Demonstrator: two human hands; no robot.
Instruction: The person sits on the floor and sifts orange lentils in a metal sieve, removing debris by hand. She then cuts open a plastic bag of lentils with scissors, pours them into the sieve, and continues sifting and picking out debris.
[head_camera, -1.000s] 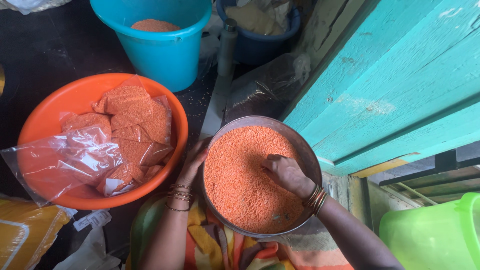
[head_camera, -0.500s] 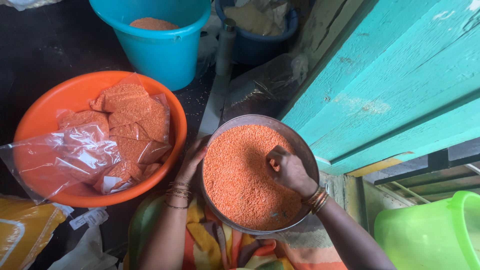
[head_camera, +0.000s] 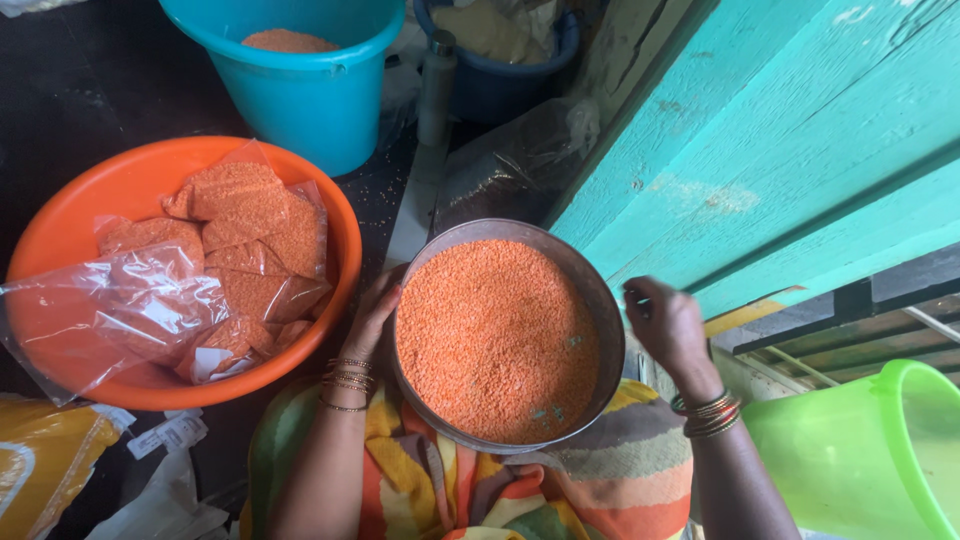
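We are sorting lentils (head_camera: 497, 340) in the metal pan (head_camera: 607, 330); left hand (head_camera: 372, 318) grips its rim; right hand (head_camera: 665, 322), fingertips pinched, hovers outside; we judge the pinch needs discarding next.

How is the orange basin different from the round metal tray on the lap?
The orange basin is plastic and rests on the dark floor; the metal tray is grey, on the lap, with the left hand at its rim. The basin holds clear sealed bags of red lentils; the tray holds loose lentils. The basin looks wider. Both are round and hold the same orange lentils.
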